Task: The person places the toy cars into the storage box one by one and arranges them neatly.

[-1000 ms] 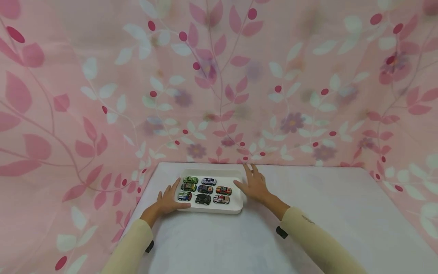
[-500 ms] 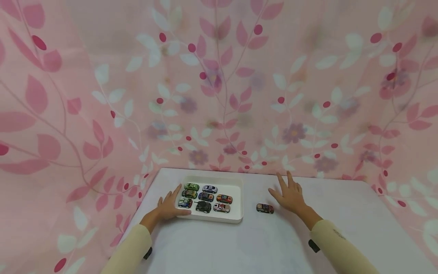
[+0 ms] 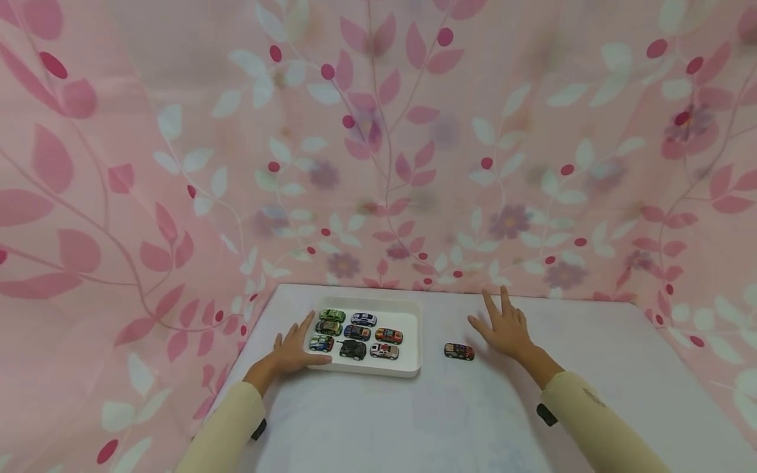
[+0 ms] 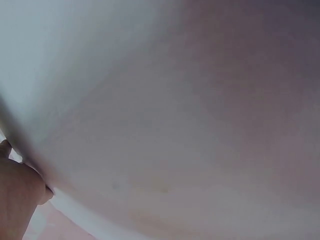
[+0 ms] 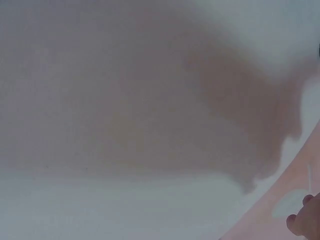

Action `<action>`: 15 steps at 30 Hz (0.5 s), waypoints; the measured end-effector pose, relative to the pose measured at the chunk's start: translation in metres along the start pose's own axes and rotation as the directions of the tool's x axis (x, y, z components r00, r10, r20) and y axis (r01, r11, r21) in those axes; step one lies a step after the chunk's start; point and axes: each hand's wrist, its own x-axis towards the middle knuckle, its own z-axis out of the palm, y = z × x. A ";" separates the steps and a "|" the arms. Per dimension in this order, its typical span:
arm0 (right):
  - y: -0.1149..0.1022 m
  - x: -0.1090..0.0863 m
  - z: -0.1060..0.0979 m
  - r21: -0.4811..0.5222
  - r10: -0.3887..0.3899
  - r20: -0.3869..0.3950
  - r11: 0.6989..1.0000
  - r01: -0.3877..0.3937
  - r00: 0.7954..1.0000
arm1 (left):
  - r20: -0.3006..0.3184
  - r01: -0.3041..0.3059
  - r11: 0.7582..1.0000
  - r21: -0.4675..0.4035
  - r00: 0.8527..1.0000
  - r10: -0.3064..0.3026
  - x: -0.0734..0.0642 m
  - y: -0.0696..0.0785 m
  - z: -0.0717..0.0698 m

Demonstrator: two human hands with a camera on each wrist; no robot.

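Observation:
My left hand [image 3: 291, 351] rests at the left front corner of a white tray [image 3: 408, 372], its fingers straight along the left side and the thumb on the front rim. Several small toy cars sit inside, among them an orange car [image 3: 388, 336], a bright green car [image 3: 332, 316] and a white-and-red car [image 3: 384, 351]. A dark toy tank [image 3: 352, 349] is among them. One dark, multicoloured toy car [image 3: 459, 351] lies on the table right of the tray. Just right of that car, my right hand [image 3: 506, 333] is spread with nothing in it.
A white cloth covers the table [image 3: 378, 420]. Pink floral fabric [image 3: 414, 164] hangs behind its back edge and along both sides. Both wrist views show mostly white cloth with a hand's shadow [image 5: 250, 105].
My right hand has moved right, away from the tray's right rim. The dark toy car beside the tray, hidden a second ago, now shows. My left hand stays at the tray's corner.

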 end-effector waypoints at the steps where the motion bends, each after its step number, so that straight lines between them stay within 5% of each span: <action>1: -0.001 -0.001 -0.001 -0.009 -0.006 0.001 1.000 0.006 1.000 | -0.005 -0.006 1.000 -0.004 1.000 0.006 -0.001 0.001 0.000; 8: -0.007 -0.014 0.011 -0.058 -0.091 0.029 0.994 0.092 0.995 | 0.000 -0.008 1.000 -0.020 1.000 0.008 -0.007 0.004 -0.003; 15: -0.022 -0.020 0.019 -0.086 -0.244 0.075 0.964 0.250 0.967 | 0.002 -0.007 1.000 -0.018 1.000 0.008 -0.004 0.004 -0.009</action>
